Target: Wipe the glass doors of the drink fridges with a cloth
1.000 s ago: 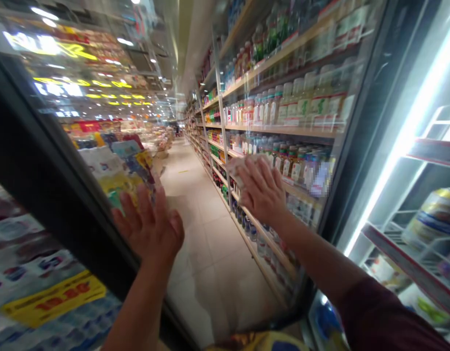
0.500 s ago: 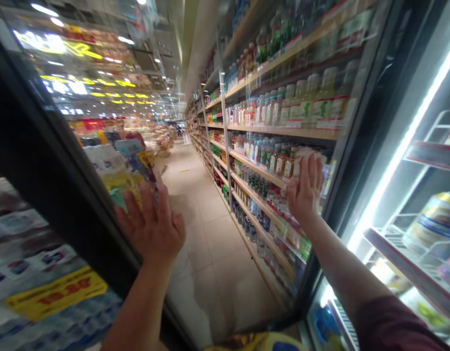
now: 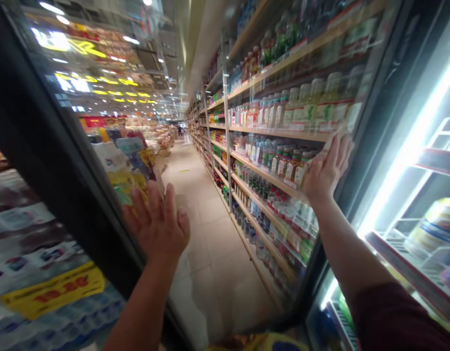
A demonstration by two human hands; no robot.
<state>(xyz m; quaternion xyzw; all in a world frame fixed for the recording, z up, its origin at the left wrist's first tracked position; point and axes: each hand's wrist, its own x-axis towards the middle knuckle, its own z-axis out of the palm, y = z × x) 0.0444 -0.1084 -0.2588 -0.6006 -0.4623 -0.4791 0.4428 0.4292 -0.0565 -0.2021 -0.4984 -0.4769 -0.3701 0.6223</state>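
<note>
Two open palms flat on glass cooler door (image 3: 247, 161): right hand (image 3: 329, 168), pressing a cloth (image 3: 336, 134), near upper right edge; left hand (image 3: 157, 226), fingers spread, lower left.

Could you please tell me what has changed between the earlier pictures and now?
The right hand, pressing a cloth, has swept right and upward across the glass door, from its middle to its right edge. The left hand stays flat on the glass, and the door remains open.

Two hands (image 3: 159, 224), one glass door (image 3: 217, 273)
</note>
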